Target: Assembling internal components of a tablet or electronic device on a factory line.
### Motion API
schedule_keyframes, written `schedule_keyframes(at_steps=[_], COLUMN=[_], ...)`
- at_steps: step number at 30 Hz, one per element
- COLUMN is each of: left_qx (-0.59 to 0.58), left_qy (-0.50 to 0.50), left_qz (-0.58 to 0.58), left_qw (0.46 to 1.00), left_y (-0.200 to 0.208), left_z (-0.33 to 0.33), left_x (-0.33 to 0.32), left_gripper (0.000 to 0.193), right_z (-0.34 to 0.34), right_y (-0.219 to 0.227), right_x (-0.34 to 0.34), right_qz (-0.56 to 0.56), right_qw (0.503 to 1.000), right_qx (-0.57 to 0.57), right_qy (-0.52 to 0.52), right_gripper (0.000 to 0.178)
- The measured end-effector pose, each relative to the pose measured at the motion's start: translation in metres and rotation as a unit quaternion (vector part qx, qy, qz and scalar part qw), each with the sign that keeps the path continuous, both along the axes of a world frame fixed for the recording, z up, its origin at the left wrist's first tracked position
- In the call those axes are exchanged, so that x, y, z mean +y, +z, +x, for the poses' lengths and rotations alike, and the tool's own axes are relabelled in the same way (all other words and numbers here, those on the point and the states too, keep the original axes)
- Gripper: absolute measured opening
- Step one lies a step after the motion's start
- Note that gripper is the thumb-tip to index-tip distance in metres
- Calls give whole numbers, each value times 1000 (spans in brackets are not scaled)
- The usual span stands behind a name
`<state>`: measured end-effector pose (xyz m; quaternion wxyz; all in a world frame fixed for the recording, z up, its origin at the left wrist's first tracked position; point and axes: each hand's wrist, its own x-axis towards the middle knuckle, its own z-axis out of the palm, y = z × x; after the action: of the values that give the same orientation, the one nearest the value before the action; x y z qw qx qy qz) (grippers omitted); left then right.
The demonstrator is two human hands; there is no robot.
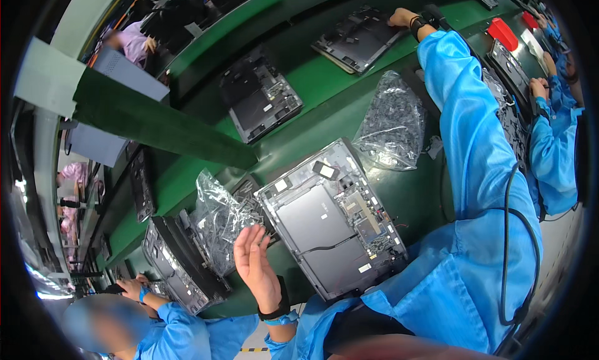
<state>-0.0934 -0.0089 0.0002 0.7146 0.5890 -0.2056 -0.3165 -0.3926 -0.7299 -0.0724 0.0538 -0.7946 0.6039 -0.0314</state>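
An opened laptop base lies in front of me on the green bench, with its battery, circuit board and a black cable exposed. My left hand is raised beside its left edge, fingers stretched and holding nothing. My right arm reaches to the far side, where my right hand is at the right corner of another laptop base. Its fingers are curled; what they hold, if anything, is too small to make out. A small dark module sits at the near laptop's upper edge.
Clear plastic bags of small dark parts, one right and one left, flank the near laptop. Another laptop base lies beyond. A green post crosses the left. Co-workers in blue sit on both sides. A red bin stands far right.
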Motion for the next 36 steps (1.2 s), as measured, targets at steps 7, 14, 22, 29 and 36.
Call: schedule_keyframes(at_steps=[7, 14, 22, 29, 36], left_qx=[-74, -108, 146, 156, 97], left_qy=[3, -153, -271, -158, -42], left_qz=[34, -18, -14, -160, -123], left_qw=[997, 982, 951, 962, 987], left_y=[45, 88, 84, 68, 80], left_z=[5, -2, -34, -53, -34], left_x=[3, -31, -94, -103, -45], left_gripper=[37, 44, 54, 50, 47], right_z=[77, 39, 45, 60, 27], right_y=[34, 67, 129, 141, 106], right_x=[91, 125, 395, 576, 629], right_qz=[203, 332, 296, 265, 368], right_qw=[955, 776, 596, 540, 471], right_qx=[-210, -536, -745, -798, -788], right_qy=[-57, -14, -40, 38, 144], right_gripper=[44, 31, 21, 41, 66])
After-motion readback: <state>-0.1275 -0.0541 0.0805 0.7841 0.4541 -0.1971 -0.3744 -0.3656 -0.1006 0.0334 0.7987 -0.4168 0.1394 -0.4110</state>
